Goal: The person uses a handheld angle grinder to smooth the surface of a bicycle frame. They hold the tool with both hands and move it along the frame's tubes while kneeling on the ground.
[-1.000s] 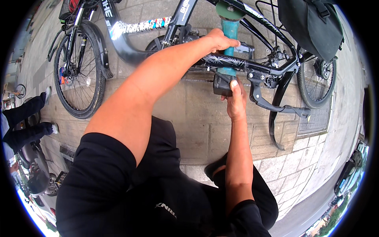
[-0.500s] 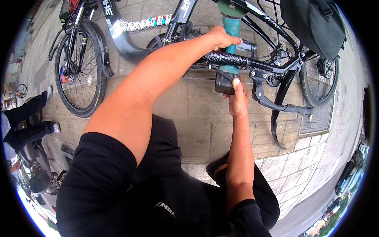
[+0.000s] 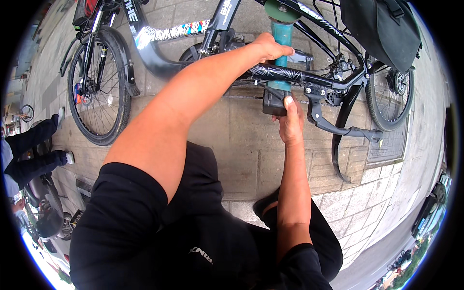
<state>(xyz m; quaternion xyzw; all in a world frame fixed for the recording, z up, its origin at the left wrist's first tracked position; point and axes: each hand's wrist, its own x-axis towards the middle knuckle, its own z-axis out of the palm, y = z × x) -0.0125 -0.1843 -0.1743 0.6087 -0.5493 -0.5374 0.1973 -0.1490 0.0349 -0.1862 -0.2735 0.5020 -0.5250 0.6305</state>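
The teal tool (image 3: 283,36) runs through the left hand (image 3: 271,48), which is closed around it, thumb laid across the front and most fingers hidden behind. Above that hand sits the green disc (image 3: 280,11). Just below it, the bike's bar (image 3: 290,76) crosses in front of the tool. Lower, the right hand (image 3: 291,121) pinches the black block (image 3: 273,102) at the tool's bottom end, thumb on its edge. Right of this hand hangs the kickstand (image 3: 338,129).
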